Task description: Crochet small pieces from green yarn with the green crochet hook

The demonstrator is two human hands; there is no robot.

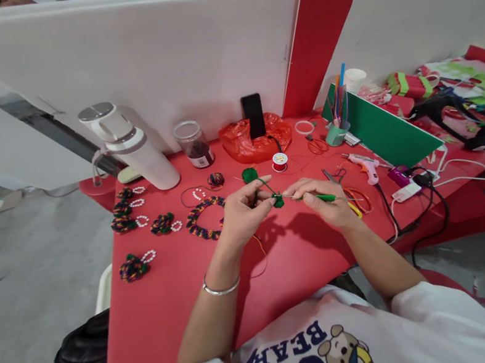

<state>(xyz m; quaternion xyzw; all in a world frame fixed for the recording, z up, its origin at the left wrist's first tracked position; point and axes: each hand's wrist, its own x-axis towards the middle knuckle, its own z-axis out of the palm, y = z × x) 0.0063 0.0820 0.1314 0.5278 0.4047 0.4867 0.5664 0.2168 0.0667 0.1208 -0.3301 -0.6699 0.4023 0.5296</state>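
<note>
Pinched in my right hand (323,198) is a crochet hook with a green handle (324,198), its metal tip at a small green crochet piece (278,201). My left hand (248,210) is closed at the other side of that piece, with green yarn running over its fingers. A ball of green yarn (249,174) sits on the red table just beyond my left hand. Partly behind that hand lies a multicoloured crocheted ring (202,221). A ball of multicoloured yarn (215,179) rests behind the ring.
Crocheted bundles with white bead loops (133,267) lie at left. Behind stand a white bottle (143,152), a jar (195,146) and a phone (254,115) on a red plastic bag (236,144). At right are scissors (350,203), a glue gun (366,167) and a green board (387,124).
</note>
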